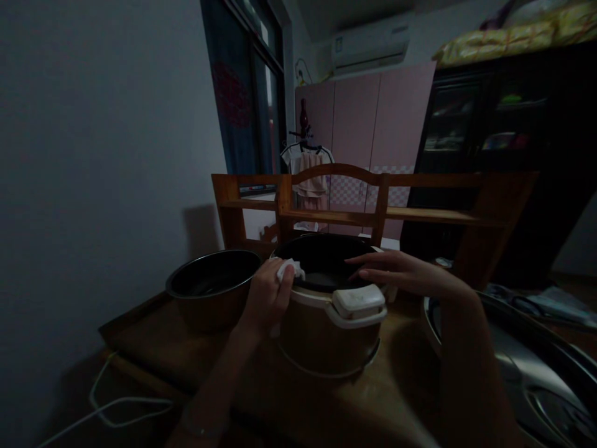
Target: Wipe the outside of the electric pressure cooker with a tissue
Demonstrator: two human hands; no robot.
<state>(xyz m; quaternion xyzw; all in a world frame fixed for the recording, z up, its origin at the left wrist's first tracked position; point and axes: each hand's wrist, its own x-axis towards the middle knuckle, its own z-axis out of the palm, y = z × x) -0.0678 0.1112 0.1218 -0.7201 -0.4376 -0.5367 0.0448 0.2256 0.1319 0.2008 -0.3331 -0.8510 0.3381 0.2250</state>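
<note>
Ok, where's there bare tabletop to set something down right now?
Bare wooden tabletop shows in front of the cooker and between it and the lid. Another patch lies before the dark pot, left of the left forearm. Crowded: the cooker's rim, with the left hand, its white wad and the right hand, and the gap between pot and cooker.

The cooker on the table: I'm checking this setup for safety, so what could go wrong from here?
The white wad in the left hand, at the rim of the cooker, might slip inside or leave bits behind.

The dark pot stands close to that hand, so a sideways swing could knock it.

The right arm crosses in front of the round lid; a careless pull back might bump it.
</note>
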